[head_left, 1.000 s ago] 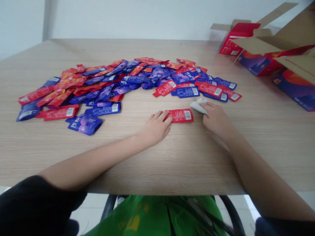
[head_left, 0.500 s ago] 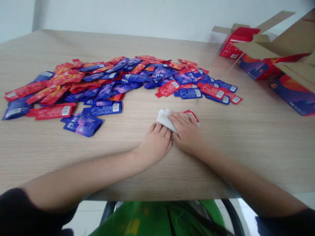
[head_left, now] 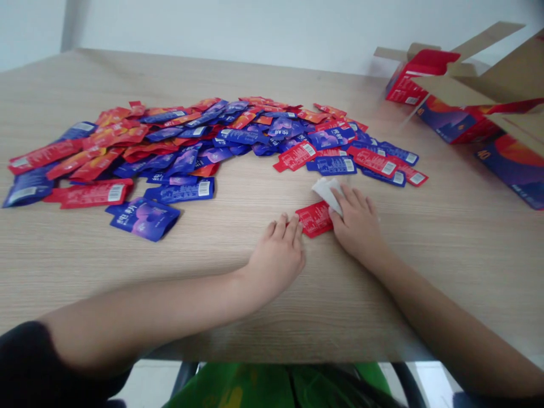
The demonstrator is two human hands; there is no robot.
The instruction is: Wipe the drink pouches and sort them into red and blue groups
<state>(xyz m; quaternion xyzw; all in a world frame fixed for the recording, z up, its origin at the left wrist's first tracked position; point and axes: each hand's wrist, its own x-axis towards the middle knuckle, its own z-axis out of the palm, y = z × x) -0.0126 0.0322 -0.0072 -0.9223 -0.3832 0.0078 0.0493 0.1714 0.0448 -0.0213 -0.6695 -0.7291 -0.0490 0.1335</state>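
A red pouch (head_left: 315, 220) with pale print lies flat on the table in front of me. The fingers of my left hand (head_left: 278, 247), close together, hold its narrow left end down against the tabletop. My right hand (head_left: 356, 221) has a folded white tissue (head_left: 328, 194) under its fingers and thumb, at the right end of the pouch. That end is partly hidden by the hand and the tissue. Nearest to my left hand, a blue pouch (head_left: 144, 218) lies apart on the left.
A long heap of red and blue pouches (head_left: 246, 135) stretches across the table (head_left: 204, 317) beyond my hands. Open cardboard boxes stand at the right: a red one (head_left: 402, 85) at the back and blue-and-orange ones (head_left: 446, 120) nearer. A wall (head_left: 221, 28) rises behind the table.
My right hand and the tissue have moved right across the red pouch, uncovering its middle. My left hand stays at the pouch's left end. The view has shifted slightly.
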